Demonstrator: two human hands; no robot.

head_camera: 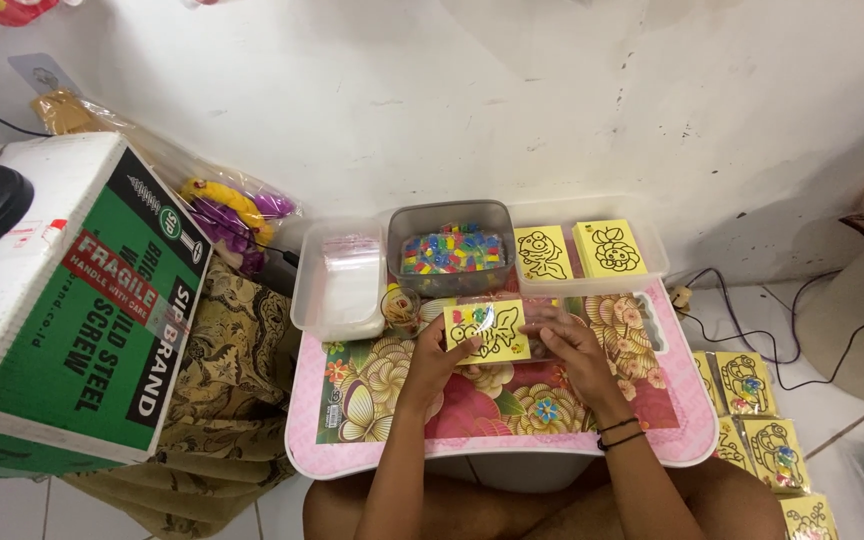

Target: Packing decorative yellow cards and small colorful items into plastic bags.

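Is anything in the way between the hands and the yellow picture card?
No, nothing is. The left hand grips the left edge of the yellow picture card and the right hand holds its right side, which seems to sit in a clear plastic sleeve. The card hangs over the small flowery table.

A glossy printed surface is seen on the small table (372, 400). At twelve o'clock, clear smooth plastic is shown by the tubs (449, 215). The yellow card (487, 330) looks like matt paper.
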